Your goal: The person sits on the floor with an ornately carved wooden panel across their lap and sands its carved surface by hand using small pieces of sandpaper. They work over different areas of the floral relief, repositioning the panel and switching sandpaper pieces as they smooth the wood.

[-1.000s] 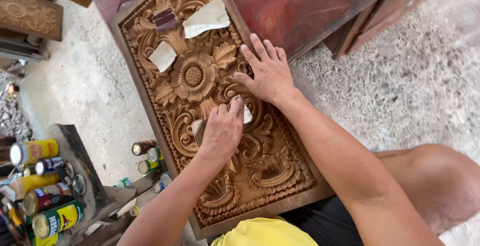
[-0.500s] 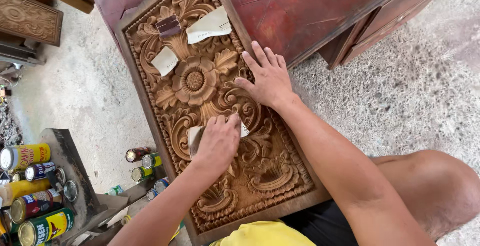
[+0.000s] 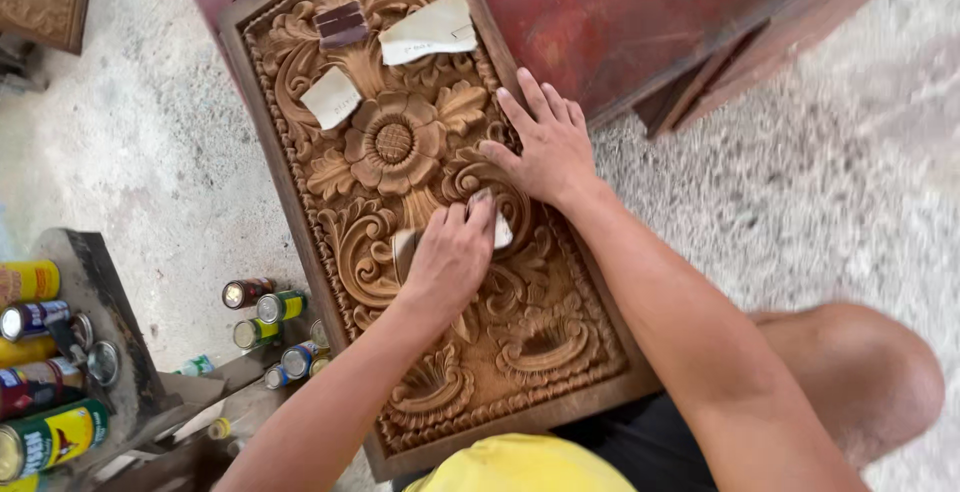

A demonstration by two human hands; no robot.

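Left hand [image 3: 452, 257] closed on sandpaper scrap [image 3: 502, 234], pressed to carved wooden panel [image 3: 380, 142] just below centre flower; right hand [image 3: 545, 147] open, flat, bracing panel edge; judgement: follow scroll curves, light even pressure

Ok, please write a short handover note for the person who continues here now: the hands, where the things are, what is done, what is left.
Left hand: pressing a pale sandpaper piece onto the carved wooden panel, just below the centre flower.
Right hand: flat on the panel's right edge, holding nothing.
Spare pieces: two pale sheets and a dark block lie on the panel's upper part.
Cans stand on the floor to the left.
Done or left: how much is already sanded cannot be told.
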